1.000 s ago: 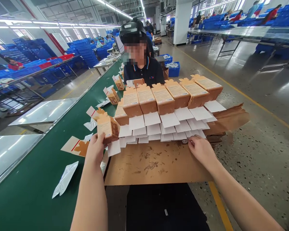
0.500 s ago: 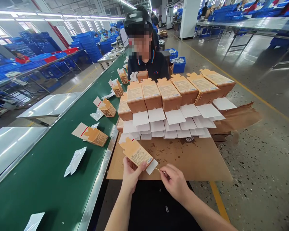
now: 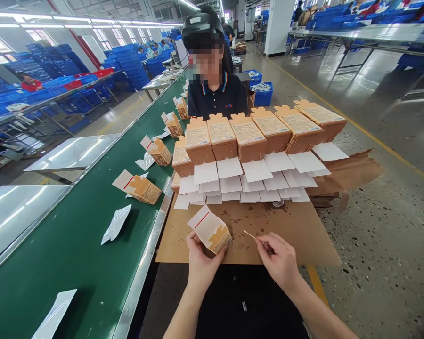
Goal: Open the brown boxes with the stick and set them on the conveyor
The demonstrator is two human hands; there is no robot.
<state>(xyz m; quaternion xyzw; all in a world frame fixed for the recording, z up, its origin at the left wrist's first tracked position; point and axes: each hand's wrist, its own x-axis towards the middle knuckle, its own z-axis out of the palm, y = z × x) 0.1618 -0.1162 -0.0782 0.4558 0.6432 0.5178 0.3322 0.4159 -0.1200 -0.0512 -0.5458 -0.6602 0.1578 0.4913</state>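
My left hand (image 3: 205, 259) grips a small orange-and-white carton (image 3: 215, 238) by its lower sides, its white flap with a red strip standing up toward the far left. To the right, my right hand (image 3: 277, 256) pinches a thin cotton swab (image 3: 249, 234), its tip pointing left and apart from the carton. Both hands are above the near edge of a brown cardboard sheet (image 3: 286, 230). Beyond them, several orange cartons (image 3: 247, 134) lie stacked in rows, their white end flaps (image 3: 257, 170) sticking out toward me.
On my left runs a green conveyor belt (image 3: 81, 263) carrying open cartons (image 3: 141, 189) and silvery white pouches (image 3: 116, 223). A person in a dark polo shirt (image 3: 215, 96) sits behind the stack. Crumpled brown paper (image 3: 353, 172) juts out at the right.
My left hand has turned the carton so its open flap end shows. My right hand has drawn the swab away to the right. Belt items have shifted away from me.
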